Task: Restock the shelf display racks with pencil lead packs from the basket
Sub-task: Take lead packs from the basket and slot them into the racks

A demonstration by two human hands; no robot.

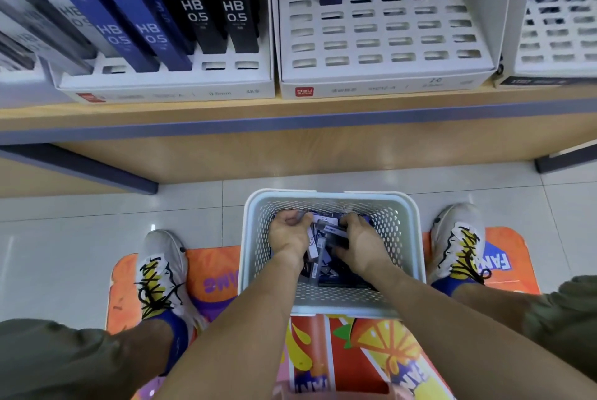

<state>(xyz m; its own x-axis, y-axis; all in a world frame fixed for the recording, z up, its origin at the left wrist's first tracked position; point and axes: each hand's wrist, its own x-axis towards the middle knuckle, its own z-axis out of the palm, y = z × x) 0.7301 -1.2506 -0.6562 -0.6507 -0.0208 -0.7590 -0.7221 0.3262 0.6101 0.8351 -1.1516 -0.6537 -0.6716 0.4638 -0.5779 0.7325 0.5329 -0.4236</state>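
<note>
A pale perforated basket [400,228] stands on the floor between my feet, with several dark pencil lead packs [318,257] heaped inside. Both hands are down in it. My left hand [289,233] curls its fingers around packs at the basket's far left. My right hand [361,246] grips a bundle of dark packs at the middle. On the shelf above, the left white display rack [168,81] is nearly full of blue and black HB 0.5 packs [197,12]. The middle rack [381,44] has packs only in its back row.
A third rack [555,44] shows at the far right of the wooden shelf [290,109]. My shoes [161,273] stand on an orange printed mat [355,351] on the grey tiled floor. A stool edge shows at the bottom.
</note>
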